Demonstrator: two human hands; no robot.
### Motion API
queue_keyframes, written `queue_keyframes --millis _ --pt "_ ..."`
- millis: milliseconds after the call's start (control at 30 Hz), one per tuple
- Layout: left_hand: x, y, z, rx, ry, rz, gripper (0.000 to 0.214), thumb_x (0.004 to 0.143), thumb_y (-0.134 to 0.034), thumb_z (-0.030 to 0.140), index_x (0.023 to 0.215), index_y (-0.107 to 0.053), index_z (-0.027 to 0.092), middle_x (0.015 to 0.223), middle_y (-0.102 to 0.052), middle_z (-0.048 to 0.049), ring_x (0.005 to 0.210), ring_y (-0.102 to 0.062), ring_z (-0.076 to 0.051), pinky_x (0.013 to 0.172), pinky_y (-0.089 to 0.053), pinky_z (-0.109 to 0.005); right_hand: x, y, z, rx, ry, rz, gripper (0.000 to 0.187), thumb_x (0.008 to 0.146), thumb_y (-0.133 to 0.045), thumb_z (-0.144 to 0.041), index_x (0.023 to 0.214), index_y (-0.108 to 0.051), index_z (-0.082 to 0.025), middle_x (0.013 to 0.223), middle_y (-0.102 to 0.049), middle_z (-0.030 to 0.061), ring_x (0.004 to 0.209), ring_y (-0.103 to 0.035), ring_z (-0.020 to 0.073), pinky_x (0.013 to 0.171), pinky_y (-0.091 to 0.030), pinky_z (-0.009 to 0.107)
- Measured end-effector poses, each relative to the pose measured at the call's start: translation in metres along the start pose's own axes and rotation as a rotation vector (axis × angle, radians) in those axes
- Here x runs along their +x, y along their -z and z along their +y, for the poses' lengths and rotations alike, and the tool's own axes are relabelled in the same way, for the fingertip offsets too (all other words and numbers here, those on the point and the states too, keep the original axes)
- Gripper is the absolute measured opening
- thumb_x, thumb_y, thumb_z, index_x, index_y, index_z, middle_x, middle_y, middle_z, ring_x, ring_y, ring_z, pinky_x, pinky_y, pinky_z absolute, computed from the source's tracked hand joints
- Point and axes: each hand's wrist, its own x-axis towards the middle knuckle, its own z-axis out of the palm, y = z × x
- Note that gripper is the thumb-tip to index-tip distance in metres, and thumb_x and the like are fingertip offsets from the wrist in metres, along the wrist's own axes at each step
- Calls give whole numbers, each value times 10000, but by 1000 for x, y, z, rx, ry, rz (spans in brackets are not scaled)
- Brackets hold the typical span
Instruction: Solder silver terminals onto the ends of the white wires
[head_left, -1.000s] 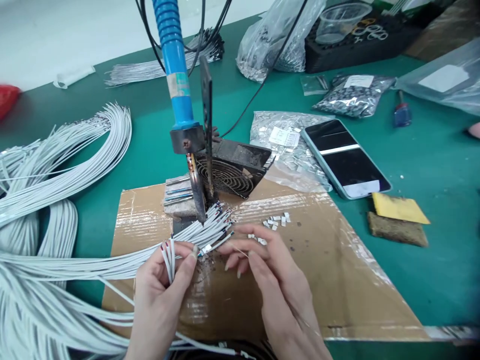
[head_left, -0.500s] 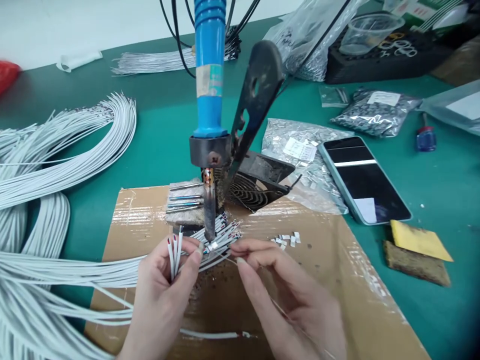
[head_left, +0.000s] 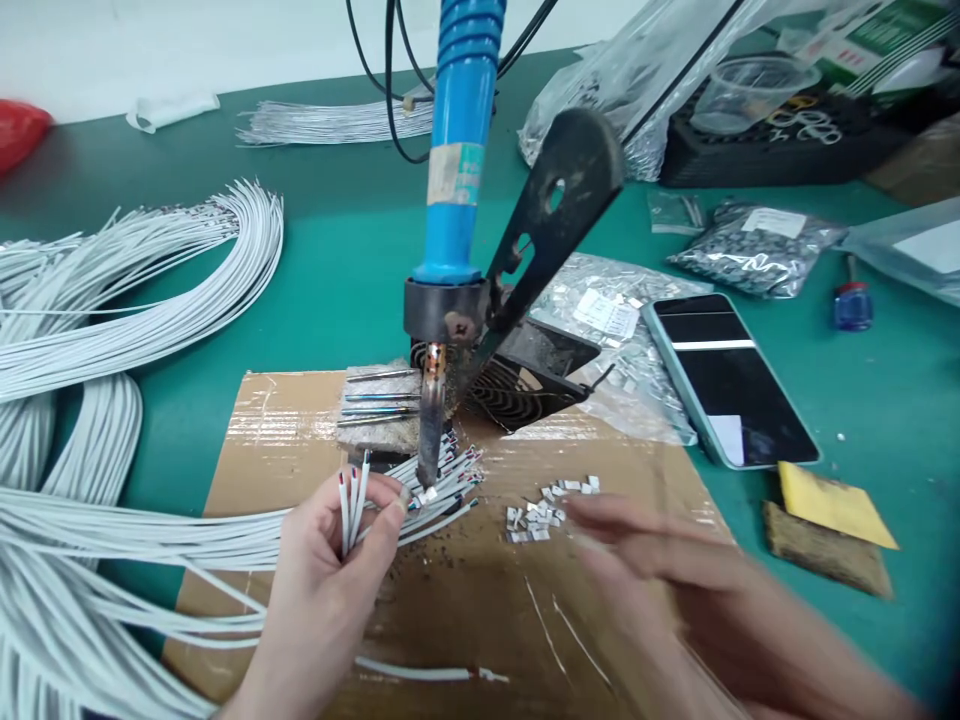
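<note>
My left hand [head_left: 330, 570] is closed on several white cables [head_left: 354, 508], whose stripped ends point up between the fingers. At its fingertips, a small white connector [head_left: 427, 496] sits right under the tip of a blue-handled soldering iron [head_left: 465, 130], held upright in a black clamp. My right hand [head_left: 660, 580] is smeared by motion, to the right of a scatter of small white connectors [head_left: 534, 520]. Whether its fingers hold anything cannot be made out. Behind the left fingertips, more cables with coloured wire ends [head_left: 457, 465] lie on the cardboard [head_left: 292, 410].
Big bundles of white cable [head_left: 225, 270] fill the left side. A black fan [head_left: 517, 390] stands behind the iron. To the right are a phone [head_left: 739, 380], a yellow sponge [head_left: 836, 505], a screwdriver [head_left: 853, 300] and bags of small parts [head_left: 757, 250]. One loose cable [head_left: 420, 670] lies in front.
My right hand has moved right, away from the iron tip, uncovering more small connectors. My left hand keeps its hold on the cables at the tip. The view has shifted slightly.
</note>
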Motion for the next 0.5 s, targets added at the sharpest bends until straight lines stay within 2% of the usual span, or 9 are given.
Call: queue_keyframes --millis 100,200,333,500 --pt "-1 -3 4 -11 -16 29 148 890 -716 302 767 -699 222 712 -662 13 612 -511 -145 581 -430 -229 -24 -3 -10 146 -155 -184 202 937 -710 -289 745 -650 -267 1137 -804 20 1060 -774 209 934 -596 268" --pt "-1 -4 5 -13 3 0 168 921 -703 315 783 -697 219 675 -625 27 587 -481 -137 551 -408 -221 -28 -15 -10 234 -235 -312 205 967 -669 -292 771 -621 -256 1209 -804 41 1126 -771 219 921 -604 252" --pt "0 -5 6 -24 -6 -12 159 951 -693 315 825 -715 219 698 -638 28 612 -494 -135 585 -434 -208 -25 -21 -9 278 -220 -364 209 995 -639 -273 791 -599 -253 1203 -813 72 1109 -783 231 925 -614 289" --pt "1 -5 8 -64 -12 11 132 941 -716 282 825 -729 220 765 -693 14 674 -567 -136 643 -477 -192 -25 -21 -13 307 -203 -359 225 996 -623 -239 774 -588 -257 1154 -832 38 1085 -794 201 920 -612 259"
